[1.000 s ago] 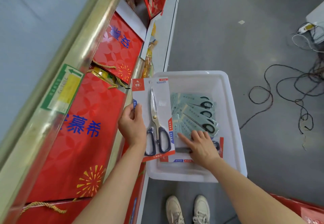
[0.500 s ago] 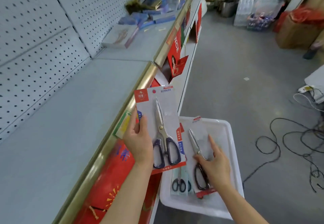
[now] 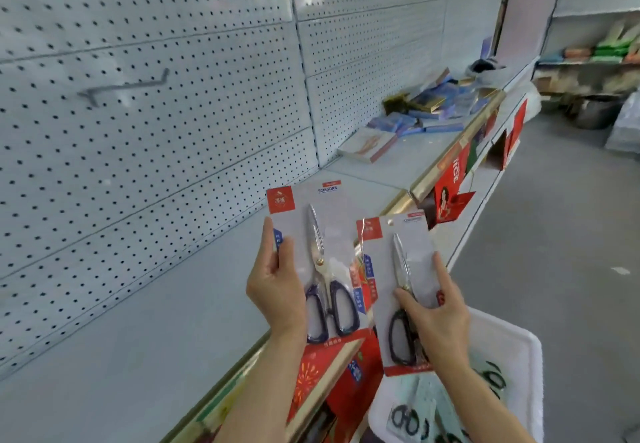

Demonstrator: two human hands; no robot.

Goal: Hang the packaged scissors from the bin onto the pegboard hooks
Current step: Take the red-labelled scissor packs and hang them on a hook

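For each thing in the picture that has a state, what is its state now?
Left hand: holding left scissors pack, upright.
Right hand: holding right scissors pack, upright.
Pegboard hook: empty.
Bin: still holds more packs.
Pegboard: nothing hung yet.

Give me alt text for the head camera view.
Each hand holds a carded pair of scissors upright: left hand, right hand. An empty hook juts from the pegboard at upper left; a white bin sits lower right.
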